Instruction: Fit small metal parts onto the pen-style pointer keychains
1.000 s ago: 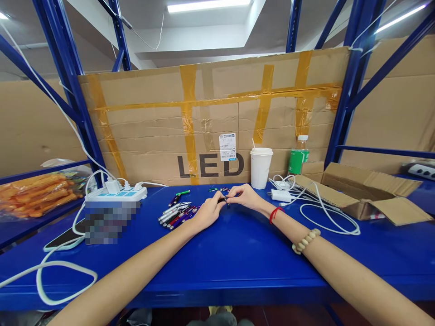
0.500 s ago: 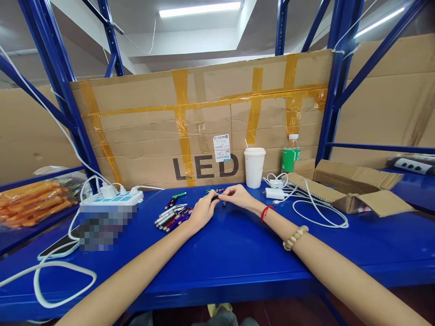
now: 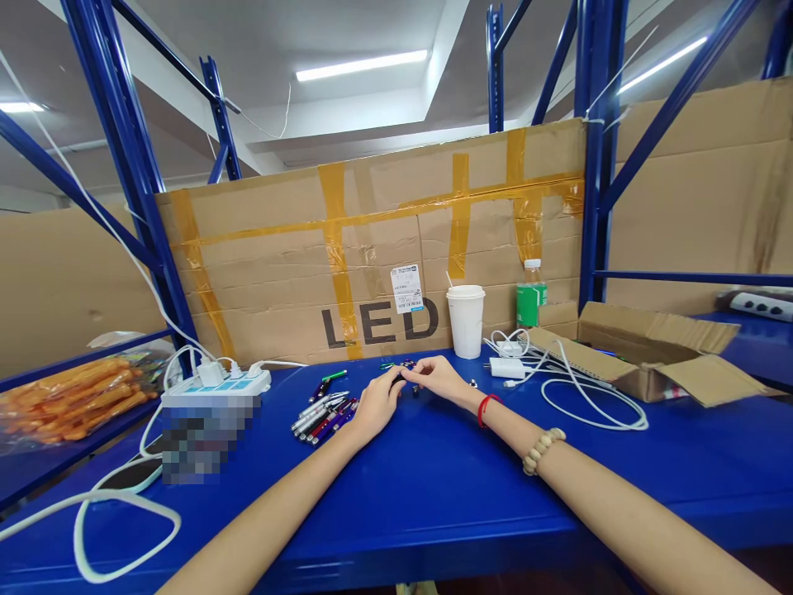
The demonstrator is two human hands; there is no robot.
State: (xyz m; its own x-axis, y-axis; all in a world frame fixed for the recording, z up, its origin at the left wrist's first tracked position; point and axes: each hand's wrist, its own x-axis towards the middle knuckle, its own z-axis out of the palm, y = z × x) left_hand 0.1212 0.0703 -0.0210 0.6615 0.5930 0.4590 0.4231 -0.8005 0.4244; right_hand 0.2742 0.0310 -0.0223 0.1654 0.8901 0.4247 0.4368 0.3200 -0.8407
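My left hand [image 3: 377, 406] and my right hand [image 3: 441, 378] meet over the blue table, fingertips pinched together on a small dark part [image 3: 398, 378]. Fingers cover most of it, so its kind is unclear. Left of my left hand lies a pile of silver, red and purple pens [image 3: 325, 416]. Just behind the pile are a green-and-dark pen piece [image 3: 334, 375] and a dark one. Several small coloured parts [image 3: 407, 364] sit beyond my fingertips. A tiny shiny piece [image 3: 473, 383] rests by my right wrist.
A white paper cup [image 3: 466, 321] with a straw and a green-labelled bottle [image 3: 529, 299] stand at the back. White cables [image 3: 595, 411] and an open cardboard box [image 3: 657, 355] are on the right. At left lie a power strip [image 3: 244, 383] and a phone [image 3: 133, 475].
The view has tilted up and shifted slightly, so the table things appear lower. My hands stay together at the dark part; a tiny shiny piece now shows beside my right wrist.
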